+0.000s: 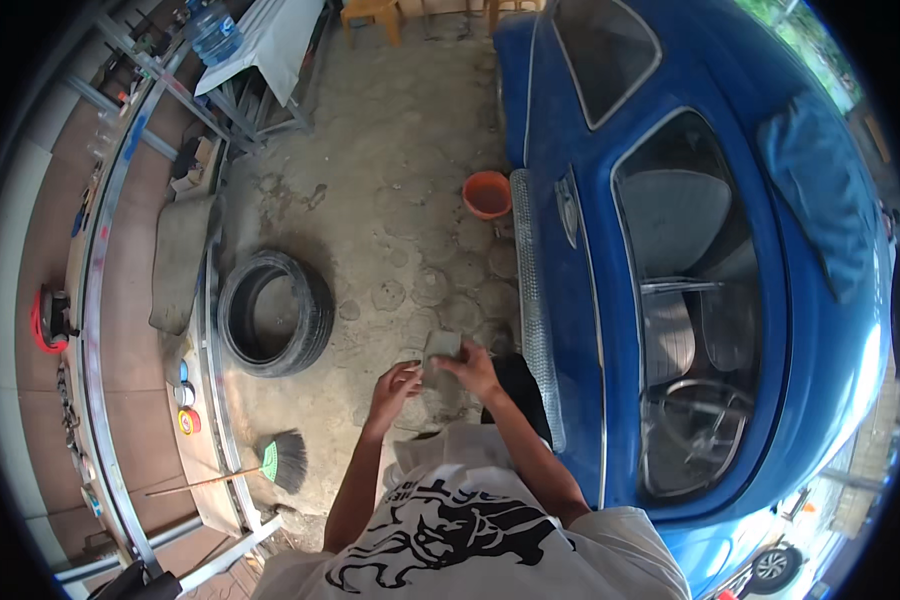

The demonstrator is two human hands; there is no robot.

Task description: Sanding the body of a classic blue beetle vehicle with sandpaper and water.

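A small, flat grey piece (443, 344), roughly rectangular, is in front of my body above the paved ground. My right hand (473, 367) grips its lower right side, thumb and fingers closed at the edge. Just left of it is my left hand (397, 386), its fingers bent together toward the piece. A small pale spot shows at the left fingertips, too small to name. Whether the left fingers touch the grey piece cannot be made out.
A blue car (560, 300) fills the right side, with an orange-red bucket (487, 195) beside its running board (536, 290). On the left lie a tyre (315, 312) and a broom (283, 462). Behind them runs a metal-framed shelf (98, 290). A white-covered table (270, 45) stands far left.
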